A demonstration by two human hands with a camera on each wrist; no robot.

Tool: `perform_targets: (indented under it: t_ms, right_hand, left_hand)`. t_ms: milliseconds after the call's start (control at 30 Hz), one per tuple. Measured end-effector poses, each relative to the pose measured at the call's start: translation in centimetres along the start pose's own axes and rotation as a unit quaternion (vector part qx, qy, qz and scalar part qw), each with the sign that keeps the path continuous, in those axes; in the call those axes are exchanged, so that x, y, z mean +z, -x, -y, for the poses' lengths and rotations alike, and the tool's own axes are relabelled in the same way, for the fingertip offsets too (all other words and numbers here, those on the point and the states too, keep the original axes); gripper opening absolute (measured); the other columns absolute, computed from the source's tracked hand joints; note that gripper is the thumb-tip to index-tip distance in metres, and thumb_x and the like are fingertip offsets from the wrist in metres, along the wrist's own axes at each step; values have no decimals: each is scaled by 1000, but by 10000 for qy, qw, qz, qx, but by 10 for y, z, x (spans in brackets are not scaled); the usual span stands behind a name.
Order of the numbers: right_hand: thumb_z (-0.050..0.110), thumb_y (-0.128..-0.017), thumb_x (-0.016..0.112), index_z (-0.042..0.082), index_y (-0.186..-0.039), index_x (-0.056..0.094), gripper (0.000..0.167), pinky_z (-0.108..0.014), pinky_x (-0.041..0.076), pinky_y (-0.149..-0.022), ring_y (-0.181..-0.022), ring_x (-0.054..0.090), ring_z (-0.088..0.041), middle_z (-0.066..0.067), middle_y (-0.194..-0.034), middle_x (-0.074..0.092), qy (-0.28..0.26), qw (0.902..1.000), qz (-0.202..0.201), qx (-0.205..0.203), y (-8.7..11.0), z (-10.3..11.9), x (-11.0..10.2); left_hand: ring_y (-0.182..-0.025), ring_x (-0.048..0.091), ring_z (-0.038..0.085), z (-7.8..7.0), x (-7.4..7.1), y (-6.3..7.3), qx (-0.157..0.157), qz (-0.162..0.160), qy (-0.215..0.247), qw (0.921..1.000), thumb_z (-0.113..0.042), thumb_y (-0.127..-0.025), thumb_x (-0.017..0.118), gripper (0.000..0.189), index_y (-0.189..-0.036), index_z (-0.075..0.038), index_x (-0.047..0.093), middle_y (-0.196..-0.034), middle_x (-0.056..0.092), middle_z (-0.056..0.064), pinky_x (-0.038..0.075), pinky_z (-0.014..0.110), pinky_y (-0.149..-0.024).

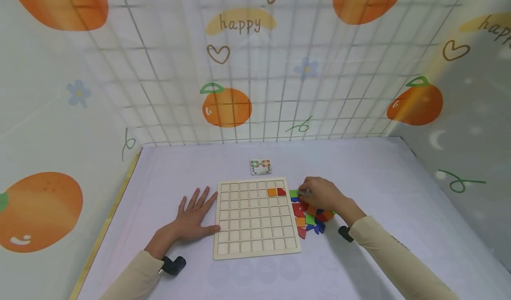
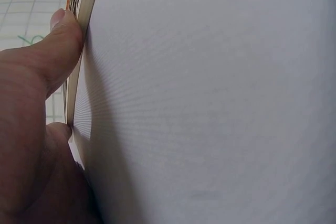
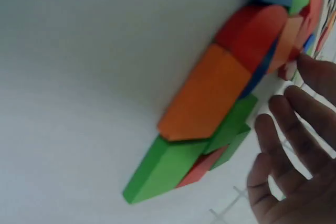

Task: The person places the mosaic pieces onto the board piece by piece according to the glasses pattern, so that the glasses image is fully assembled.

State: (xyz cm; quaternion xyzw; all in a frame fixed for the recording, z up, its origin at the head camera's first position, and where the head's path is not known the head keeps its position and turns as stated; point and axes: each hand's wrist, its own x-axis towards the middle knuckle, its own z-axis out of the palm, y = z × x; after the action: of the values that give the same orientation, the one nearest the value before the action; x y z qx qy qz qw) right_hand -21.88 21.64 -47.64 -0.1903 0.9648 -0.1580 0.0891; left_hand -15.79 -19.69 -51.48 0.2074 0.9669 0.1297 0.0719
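A pale wooden grid board (image 1: 255,256) lies on the white table, with an orange square (image 1: 272,192) and a red rounded piece (image 1: 281,192) side by side in its upper right cells. My left hand (image 1: 193,220) is spread flat at the board's left side, its thumb resting on the edge; the left wrist view shows the thumb (image 2: 65,35) against the rim. Over a heap of coloured pieces right of the board is my right hand (image 1: 321,193), fingertips near a green piece (image 1: 293,193). In the right wrist view its fingers are loosely bent and apart, with no piece visible between them.
A small printed card (image 1: 261,166) lies behind the board. Orange blocks (image 3: 210,95), red rounded blocks (image 3: 252,30), green blocks (image 3: 163,166) and blue pieces (image 1: 318,227) crowd together beside the board. A printed curtain (image 1: 175,91) hangs behind the table.
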Motion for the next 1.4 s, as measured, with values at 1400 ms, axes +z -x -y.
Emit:
perform_targets:
  t_ms: [1400]
  right_hand:
    - [-3,-90,69,6,-97,76,13,-25,54,-77,-89,64,-15,-2,-96,66,-1356,9668,254,-2149,-67,73,0]
  left_hand:
    - [-148,-2,39,6,-2,3,12,0,177,9998,-74,-83,55,100,-158,-16,21,-164,7,13,-1,67,-110]
